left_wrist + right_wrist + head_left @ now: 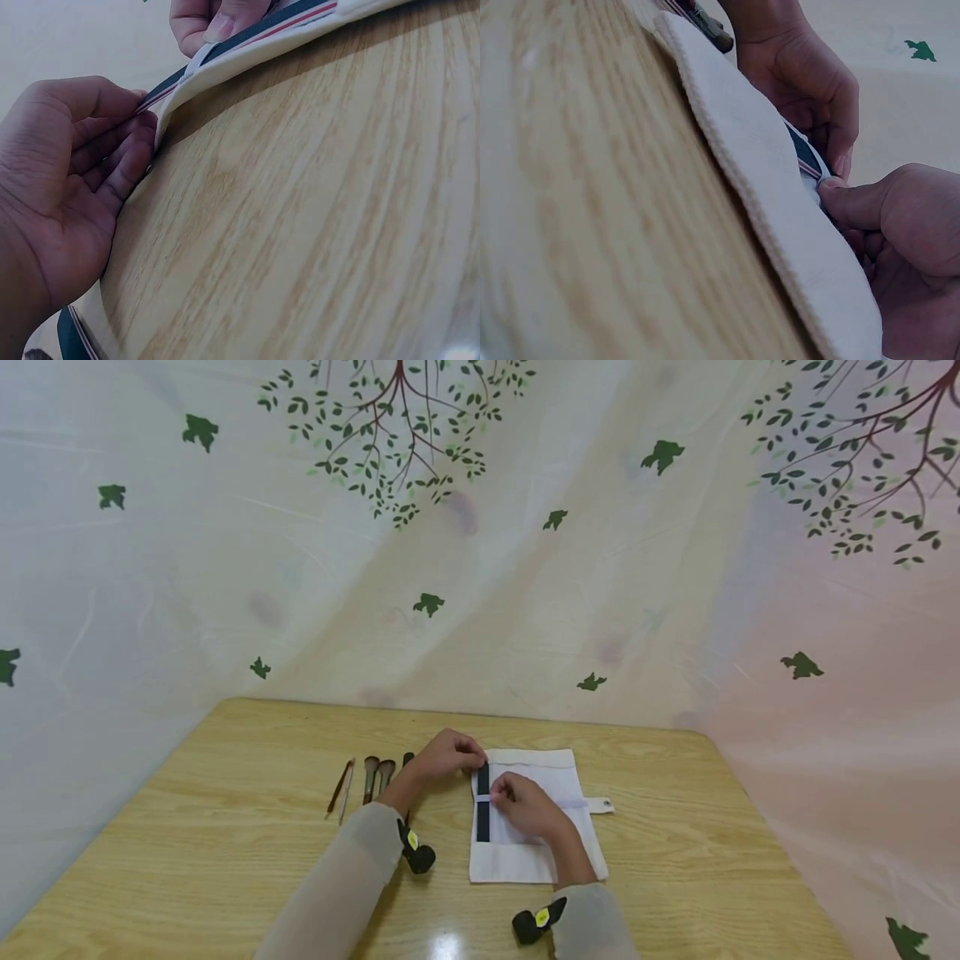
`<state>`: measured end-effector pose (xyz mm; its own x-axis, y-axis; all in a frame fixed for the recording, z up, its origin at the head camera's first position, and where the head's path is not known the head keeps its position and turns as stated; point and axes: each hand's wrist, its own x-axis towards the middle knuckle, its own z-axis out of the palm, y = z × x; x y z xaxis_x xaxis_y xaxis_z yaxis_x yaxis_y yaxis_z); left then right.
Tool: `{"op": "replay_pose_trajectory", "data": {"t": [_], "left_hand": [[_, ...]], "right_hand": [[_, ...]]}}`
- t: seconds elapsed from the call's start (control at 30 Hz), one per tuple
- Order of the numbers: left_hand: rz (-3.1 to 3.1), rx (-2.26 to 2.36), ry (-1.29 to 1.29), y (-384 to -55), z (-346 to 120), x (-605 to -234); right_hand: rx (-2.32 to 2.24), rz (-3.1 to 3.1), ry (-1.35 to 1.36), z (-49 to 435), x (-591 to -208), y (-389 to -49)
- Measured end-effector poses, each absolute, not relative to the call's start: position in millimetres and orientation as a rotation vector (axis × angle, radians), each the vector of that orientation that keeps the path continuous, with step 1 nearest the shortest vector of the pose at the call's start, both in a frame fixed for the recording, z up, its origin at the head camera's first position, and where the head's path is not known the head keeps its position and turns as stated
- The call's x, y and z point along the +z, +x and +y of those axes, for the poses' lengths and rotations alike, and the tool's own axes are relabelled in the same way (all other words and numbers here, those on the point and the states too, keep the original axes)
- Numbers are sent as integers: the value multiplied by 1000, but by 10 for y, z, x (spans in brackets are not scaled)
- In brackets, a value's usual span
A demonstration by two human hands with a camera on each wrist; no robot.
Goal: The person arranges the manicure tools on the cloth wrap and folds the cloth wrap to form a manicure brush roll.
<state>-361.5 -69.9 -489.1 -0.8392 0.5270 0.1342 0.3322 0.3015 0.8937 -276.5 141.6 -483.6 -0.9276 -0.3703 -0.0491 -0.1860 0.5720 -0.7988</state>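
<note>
Your wooden counter [225, 827] carries a white canvas brush roll [558, 777], lying opened flat just right of centre, with its snap tab [600, 806] sticking out on the right edge. Judge that cloth as light and limp: it will sag and fold if you lift it by one corner, so it is best held along the stitched edge or pressed flat. A dark, slim brush handle [482, 802] lies lengthwise near the roll's left edge, under the narrow elastic band [486, 797]; it looks stiff, light and smooth, likely to slide easily. Your left hand [447, 753] is curled at the handle's far end, fingers [124, 161] bunched together and pinching it with the cloth edge. Your right hand [528, 806] rests on the roll, thumb and fingers [847, 204] pinching the band. Four loose makeup brushes [371, 781] lie just left, apart from the roll.
</note>
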Motion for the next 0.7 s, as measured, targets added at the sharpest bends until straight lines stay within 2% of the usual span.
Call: {"op": "replay_pose_trajectory", "data": {"t": [0.7], "left_hand": [[2465, 1475, 828, -3614, -695, -4901]], "right_hand": [[-1269, 2670, -546, 1462, -4778, -2797]]}}
